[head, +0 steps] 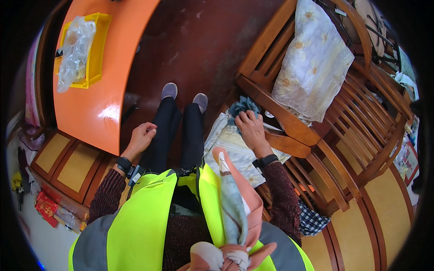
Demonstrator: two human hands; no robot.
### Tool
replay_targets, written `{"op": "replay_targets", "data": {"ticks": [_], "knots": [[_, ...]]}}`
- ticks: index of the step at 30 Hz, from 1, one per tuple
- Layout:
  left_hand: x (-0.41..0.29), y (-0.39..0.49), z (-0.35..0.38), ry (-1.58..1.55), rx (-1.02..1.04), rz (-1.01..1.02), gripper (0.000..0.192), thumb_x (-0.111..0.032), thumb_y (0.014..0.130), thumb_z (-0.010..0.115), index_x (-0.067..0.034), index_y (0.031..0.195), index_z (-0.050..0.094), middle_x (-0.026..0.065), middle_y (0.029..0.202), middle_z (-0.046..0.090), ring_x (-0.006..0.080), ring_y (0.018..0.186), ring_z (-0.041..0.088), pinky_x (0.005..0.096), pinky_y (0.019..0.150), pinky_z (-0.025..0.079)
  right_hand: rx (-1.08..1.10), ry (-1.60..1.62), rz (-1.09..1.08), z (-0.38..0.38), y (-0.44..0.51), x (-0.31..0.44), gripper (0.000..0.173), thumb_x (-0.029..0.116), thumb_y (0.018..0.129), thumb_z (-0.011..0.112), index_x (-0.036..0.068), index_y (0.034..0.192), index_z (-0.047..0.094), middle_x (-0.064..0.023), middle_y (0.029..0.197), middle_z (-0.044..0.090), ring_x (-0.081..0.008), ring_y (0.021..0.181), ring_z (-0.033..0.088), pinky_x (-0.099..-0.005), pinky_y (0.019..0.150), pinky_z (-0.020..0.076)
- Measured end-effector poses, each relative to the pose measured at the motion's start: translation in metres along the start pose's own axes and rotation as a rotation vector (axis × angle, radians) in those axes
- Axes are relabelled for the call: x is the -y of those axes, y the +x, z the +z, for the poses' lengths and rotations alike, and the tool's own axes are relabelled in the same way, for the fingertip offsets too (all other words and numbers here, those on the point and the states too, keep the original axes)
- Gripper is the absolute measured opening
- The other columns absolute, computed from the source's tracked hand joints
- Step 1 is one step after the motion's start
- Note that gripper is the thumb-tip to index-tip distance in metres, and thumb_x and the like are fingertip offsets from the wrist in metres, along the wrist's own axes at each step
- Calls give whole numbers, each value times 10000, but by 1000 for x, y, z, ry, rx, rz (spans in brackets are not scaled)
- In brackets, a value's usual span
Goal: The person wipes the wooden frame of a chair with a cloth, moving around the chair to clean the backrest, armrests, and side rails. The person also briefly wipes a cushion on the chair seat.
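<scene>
My right hand [251,130] has its fingers bunched on a crumpled dark blue-green cloth [244,105]. The cloth lies at the far end of a pale quilted seat cover [227,139], beside the curved armrest [288,140] of a wooden chair. Over my lap's left side hangs my left hand [139,137], its fingers curled in and the thumb against them. I can make out nothing in it. It is close to my dark trouser leg [163,125] and touches no furniture.
An orange tabletop [101,118] stands on the left, bearing a yellow plastic tray [96,64] with a clear plastic bag [78,47] over it. On the right, a wooden slatted bench [352,111] carries a flowered quilted cover [312,64]. Dark red floor [203,44] runs between them.
</scene>
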State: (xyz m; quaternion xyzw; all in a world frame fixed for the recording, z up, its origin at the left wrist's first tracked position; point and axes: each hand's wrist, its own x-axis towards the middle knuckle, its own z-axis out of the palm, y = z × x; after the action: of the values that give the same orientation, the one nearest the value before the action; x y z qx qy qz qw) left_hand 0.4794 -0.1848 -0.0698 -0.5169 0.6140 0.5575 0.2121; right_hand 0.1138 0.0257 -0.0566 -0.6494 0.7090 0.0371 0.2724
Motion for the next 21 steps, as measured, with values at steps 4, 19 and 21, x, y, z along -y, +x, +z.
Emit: {"op": "replay_targets", "data": {"ticks": [4, 19, 21], "knots": [[1, -13, -8, -213, 10, -108, 226, -178, 939, 567, -25, 1089, 636, 53, 961, 652, 125, 797, 641, 245, 688, 494, -60, -8, -66, -25, -39, -15, 304, 118, 752, 609, 102, 1056, 609, -44, 1135, 574, -233, 1096, 513, -433, 845, 397], [10, 137, -17, -1521, -80, 182, 275, -223, 985, 555, -41, 1178, 624, 113, 1114, 674, 164, 874, 636, 313, 772, 519, -65, 10, -181, 0, -36, -34, 497, 174, 579, 695, 106, 1069, 655, -73, 1087, 589, -280, 1050, 525, -447, 755, 407], [22, 143, -10, -1611, -110, 226, 267, -197, 979, 548, -29, 1177, 609, 122, 1100, 672, 179, 868, 647, 325, 766, 530, -61, 2, -189, 0, -35, -33, 498, 188, 577, 692, 104, 1068, 658, -77, 1081, 591, -284, 1041, 532, -446, 763, 410]]}}
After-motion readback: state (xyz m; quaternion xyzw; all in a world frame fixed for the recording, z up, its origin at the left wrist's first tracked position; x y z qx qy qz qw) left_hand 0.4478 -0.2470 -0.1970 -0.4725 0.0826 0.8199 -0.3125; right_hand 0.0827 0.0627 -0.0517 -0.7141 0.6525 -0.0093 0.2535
